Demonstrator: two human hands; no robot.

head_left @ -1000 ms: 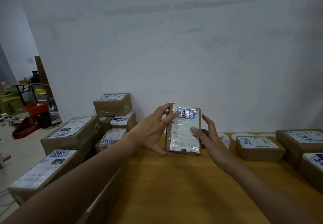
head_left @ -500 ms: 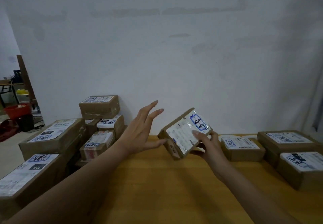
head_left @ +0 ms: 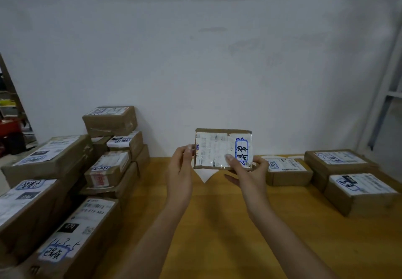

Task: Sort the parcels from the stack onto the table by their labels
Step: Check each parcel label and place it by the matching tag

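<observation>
White wall (head_left: pixel 195 50) behind, wooden surface (head_left: pixel 217 224) across the lower frame. One parcel (head_left: pixel 217 148) is held up at frame centre, clear of the surface, label side to the camera, long axis running left-right. Fingers of the left hand (head_left: pixel 181 165) pinch its left edge; the right hand (head_left: pixel 250 170) grips the lower right corner, thumb on the front. A blue mark (head_left: pixel 242 150) sits at the parcel's right end. Unsorted stack (head_left: pixel 108 170) at frame left, sorted boxes (head_left: pixel 287 171) at frame right, the nearest just beside the right hand. Likely label check; drop spots lie rightward, nearer the right hand.
</observation>
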